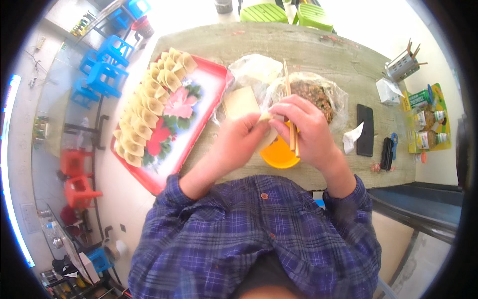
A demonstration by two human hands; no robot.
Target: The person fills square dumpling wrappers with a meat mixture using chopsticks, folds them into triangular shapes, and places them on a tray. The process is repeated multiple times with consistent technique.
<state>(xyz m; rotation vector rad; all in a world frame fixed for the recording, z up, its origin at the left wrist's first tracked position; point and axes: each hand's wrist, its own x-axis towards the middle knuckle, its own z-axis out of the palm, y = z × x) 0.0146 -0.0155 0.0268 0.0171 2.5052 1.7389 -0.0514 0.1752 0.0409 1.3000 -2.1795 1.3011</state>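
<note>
My left hand (239, 140) pinches a pale dough wrapper (267, 139), partly hidden behind the fingers. At the wrapper's upper edge my right hand (308, 129) meets it with fingertips, while a pair of wooden chopsticks (287, 78) is held in the same hand, pointing away from me. Under the hands is an orange bowl (280, 159), mostly covered. Beyond the right hand, minced filling (312, 93) lies in a clear plastic bag (340, 101). A stack of square wrappers (241, 101) sits beyond my left hand. Folded wontons (143, 108) stand in rows on a red-rimmed floral tray (204, 129).
A black phone (365, 130), a crumpled tissue (353, 137) and a black case (387, 154) lie on the table (209, 39) to the right. Farther right are a tissue pack (388, 91), a metal chopstick holder (402, 66) and condiment jars (425, 119). Green stools (263, 13) stand beyond.
</note>
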